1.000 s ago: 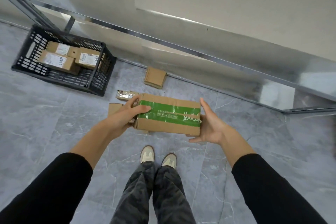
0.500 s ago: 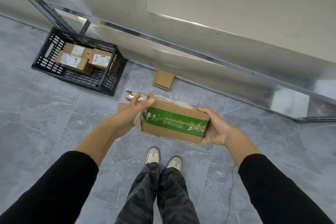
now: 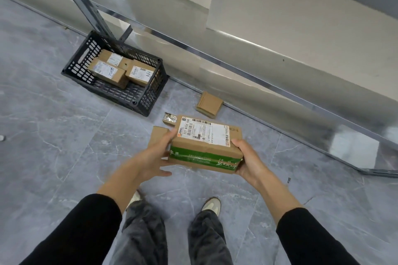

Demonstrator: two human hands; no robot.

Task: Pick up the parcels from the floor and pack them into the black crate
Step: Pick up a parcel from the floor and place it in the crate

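I hold a brown cardboard parcel (image 3: 206, 142) with green tape and a white shipping label on top, in front of me above the floor. My left hand (image 3: 155, 157) grips its left end and my right hand (image 3: 247, 161) grips its right end. The black crate (image 3: 148, 97) stands on the floor to the upper left, with three labelled brown parcels (image 3: 107, 71) inside. On the floor lie a flat brown parcel (image 3: 210, 104), a small silver-wrapped parcel (image 3: 170, 119) and another brown parcel (image 3: 158, 134), partly hidden behind my left hand.
A shiny metal rack with a slanted upright post (image 3: 86, 6) and a low rail (image 3: 258, 79) runs along the wall behind the crate and parcels. Grey marble-look floor tiles (image 3: 53, 146) surround me. My shoes (image 3: 212, 205) stand below the parcel.
The parcel has been turned so its white label now faces up and the green tape faces me. The view has shifted, bringing the crate closer to the middle.
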